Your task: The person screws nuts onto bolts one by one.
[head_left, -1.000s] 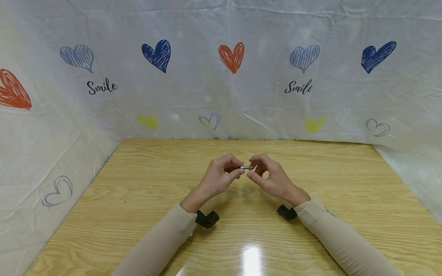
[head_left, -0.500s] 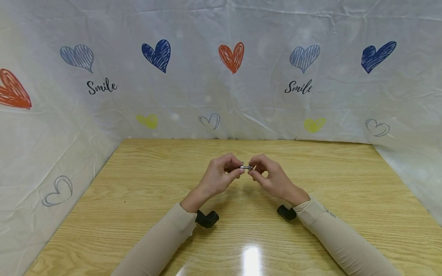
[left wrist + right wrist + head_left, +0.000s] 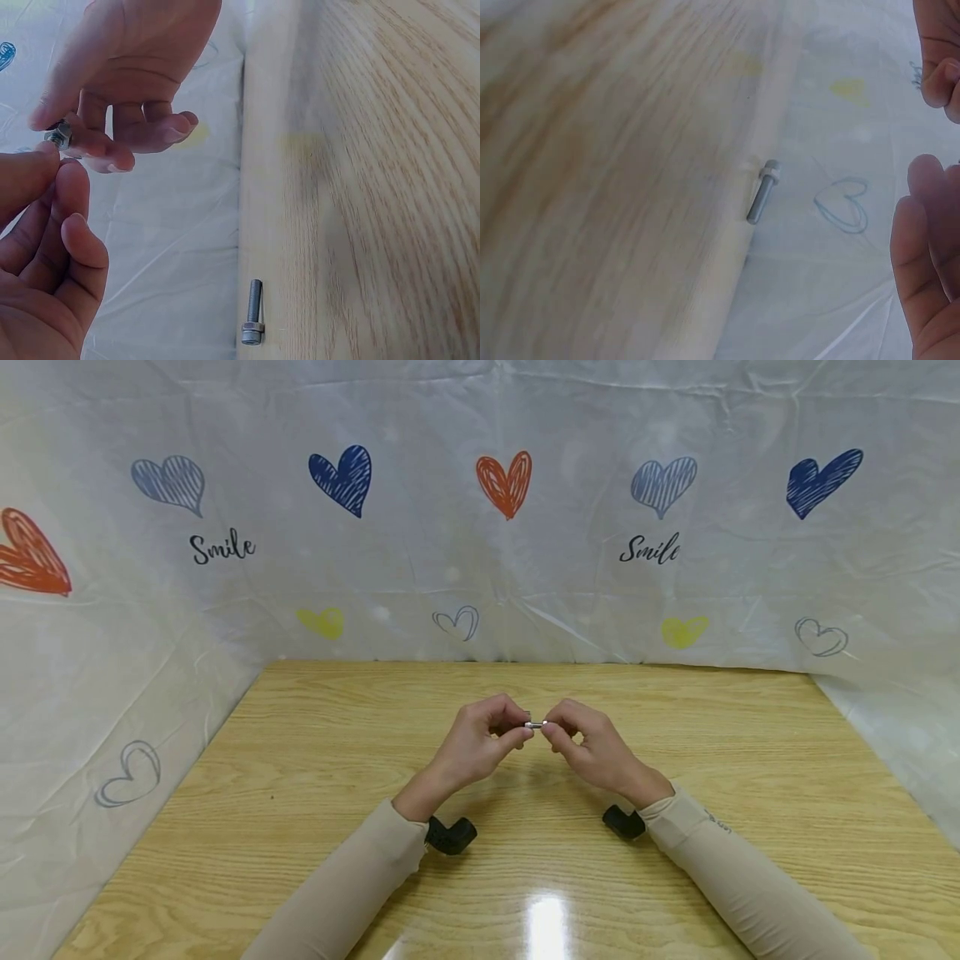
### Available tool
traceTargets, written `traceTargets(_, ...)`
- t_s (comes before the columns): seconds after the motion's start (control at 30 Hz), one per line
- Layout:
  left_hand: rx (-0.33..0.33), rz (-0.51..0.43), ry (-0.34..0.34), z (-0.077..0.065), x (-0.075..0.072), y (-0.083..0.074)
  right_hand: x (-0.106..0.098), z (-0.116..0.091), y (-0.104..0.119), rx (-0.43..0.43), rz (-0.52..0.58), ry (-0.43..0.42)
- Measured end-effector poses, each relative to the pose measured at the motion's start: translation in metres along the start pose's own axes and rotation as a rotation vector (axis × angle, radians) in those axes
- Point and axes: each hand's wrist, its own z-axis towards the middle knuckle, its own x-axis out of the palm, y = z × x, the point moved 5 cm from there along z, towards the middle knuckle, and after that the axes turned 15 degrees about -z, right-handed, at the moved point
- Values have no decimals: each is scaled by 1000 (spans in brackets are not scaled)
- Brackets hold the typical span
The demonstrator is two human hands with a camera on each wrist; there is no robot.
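Observation:
Close together over the middle of the table, both hands work on one small metal bolt [image 3: 536,724]. Thumb and forefinger of my left hand [image 3: 471,742] pinch its left end. At the other end, the thumb and forefinger of my right hand [image 3: 592,747] pinch around a hex nut [image 3: 58,136], which the fingers cover in the head view. A second bolt [image 3: 255,304] with a nut near its head lies on the table; the right wrist view shows this bolt [image 3: 763,193] too, while in the head view it is mostly hidden behind the left fingertips.
The wood-grain table [image 3: 337,710] ends at a white sheet [image 3: 570,585] printed with hearts and "Smile". Black wrist devices [image 3: 452,837] stick out under both cuffs. Light glares off the near part of the table.
My right thumb and forefinger, spread apart around the nut a second ago, have closed onto it and now cover it in the head view. The left hand stays nearly still with the bolt.

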Motion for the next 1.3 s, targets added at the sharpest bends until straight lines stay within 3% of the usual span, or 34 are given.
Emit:
traceTargets(0.3,-8,3,-14,0,-1,0,1,-2,-1,23,26,-10)
traceTargets(0.63,-16,3,-17,1,-2,2,2,-1,-1,-26,28,-23)
traceTargets(1.3,-7,-1,-4,0,0,1,0,0,1,36,-11,27)
